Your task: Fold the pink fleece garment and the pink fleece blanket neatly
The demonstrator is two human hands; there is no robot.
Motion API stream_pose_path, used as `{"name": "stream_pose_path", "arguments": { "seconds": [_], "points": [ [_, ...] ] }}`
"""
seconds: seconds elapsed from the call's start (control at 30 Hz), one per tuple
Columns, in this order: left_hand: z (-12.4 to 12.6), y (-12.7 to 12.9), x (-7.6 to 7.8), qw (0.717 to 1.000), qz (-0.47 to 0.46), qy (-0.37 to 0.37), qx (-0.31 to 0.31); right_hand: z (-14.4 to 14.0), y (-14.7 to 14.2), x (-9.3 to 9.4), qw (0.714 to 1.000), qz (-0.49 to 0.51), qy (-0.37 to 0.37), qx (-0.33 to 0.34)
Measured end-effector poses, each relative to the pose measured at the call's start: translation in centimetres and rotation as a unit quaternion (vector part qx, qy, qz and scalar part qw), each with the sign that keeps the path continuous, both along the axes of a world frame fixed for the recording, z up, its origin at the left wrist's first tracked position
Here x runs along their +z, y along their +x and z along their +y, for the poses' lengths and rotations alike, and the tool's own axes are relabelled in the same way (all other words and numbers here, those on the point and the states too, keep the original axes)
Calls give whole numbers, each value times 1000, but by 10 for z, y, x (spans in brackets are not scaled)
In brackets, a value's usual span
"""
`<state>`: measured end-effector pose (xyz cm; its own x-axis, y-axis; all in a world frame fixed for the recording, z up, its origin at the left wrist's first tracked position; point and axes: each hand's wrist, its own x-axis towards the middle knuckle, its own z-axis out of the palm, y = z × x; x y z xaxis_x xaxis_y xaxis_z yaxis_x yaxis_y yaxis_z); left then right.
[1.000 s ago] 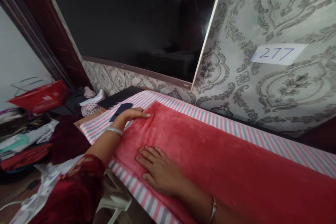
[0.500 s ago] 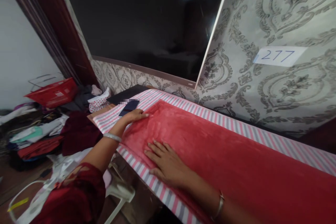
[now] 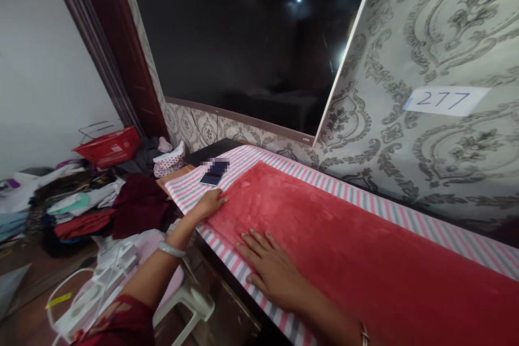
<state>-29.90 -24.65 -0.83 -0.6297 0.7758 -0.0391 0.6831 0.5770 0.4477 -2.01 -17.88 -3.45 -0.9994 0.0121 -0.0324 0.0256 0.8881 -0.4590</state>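
Patterned wallpaper covered the wall in front of me, with a big dark screen on it and a paper label that read 277. Below them ran a long table with a striped cloth of pink, white and grey. On top of that cloth lay a red towel, soft and fuzzy, stretched out flat along the table. My left hand rested at the near left corner of the towel, fingers straight and together, pressing down and gripping nothing. My right hand lay flat on the towel's front edge, fingers spread, palm down, also holding nothing. Both hands touched the towel, a little apart from each other. I saw a silver bangle on my left wrist. A dark phone sat on the striped cloth just past my left hand, not touching it. Off to the left, on the floor, were heaps of clothes and a red basket. A white plastic chair stood under my left arm, close to the table.
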Motion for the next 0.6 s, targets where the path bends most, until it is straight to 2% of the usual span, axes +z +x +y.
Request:
{"name": "stream_pose_path", "arguments": {
  "seconds": [0.17,0.3,0.47,0.6],
  "points": [
    [2,2,-6,1000,29,2,7,-3,-2,-2,1000,9,26,-3],
    [-2,1,0,1000,24,-3,-2,-3,4,3,1000,-4,22,3],
    [-14,0,4,999,18,-29,6,-1,37,17,999,-31,26,-18],
    [-22,7,-2,997,31,-64,29,-2,72,9,997,-34,55,-47]
  ]
}}
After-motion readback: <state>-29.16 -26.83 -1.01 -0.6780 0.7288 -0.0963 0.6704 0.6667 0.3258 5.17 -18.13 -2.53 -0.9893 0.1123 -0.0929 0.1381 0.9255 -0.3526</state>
